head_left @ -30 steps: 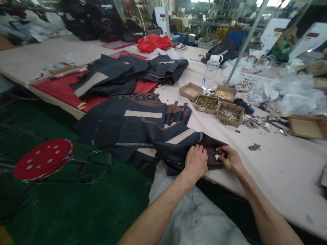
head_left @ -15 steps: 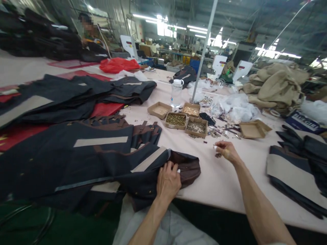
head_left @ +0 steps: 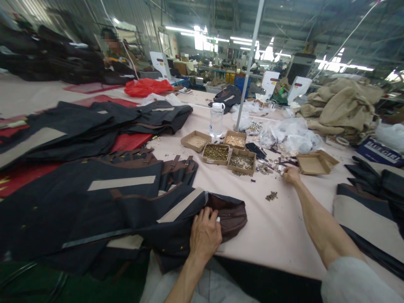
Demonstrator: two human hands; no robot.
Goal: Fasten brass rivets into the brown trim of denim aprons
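Observation:
My left hand [head_left: 206, 231] lies on a dark navy garment [head_left: 126, 206], its fingers curled over the fabric beside the opening that shows a brown lining [head_left: 232, 214]. A white cover is on one fingertip. My right hand [head_left: 291, 174] reaches out over the table to the scattered small metal pieces [head_left: 265, 169], just left of a cardboard tray [head_left: 312, 163]. Its fingers are bent together, and whatever is between them is hidden. A small pile of metal studs [head_left: 271, 196] lies on the table between the two hands.
Cardboard trays of metal fittings [head_left: 215, 153] stand mid-table, with a clear bottle [head_left: 216, 122], a phone [head_left: 255, 150] and a metal pole [head_left: 249, 67] behind. Folded garments [head_left: 362, 206] lie at right, more dark garments [head_left: 78, 126] at left. A person [head_left: 113, 54] is at far left.
My right hand has moved forward and to the right, from above the small stud pile to the scattered metal pieces. My left hand stays on the garment.

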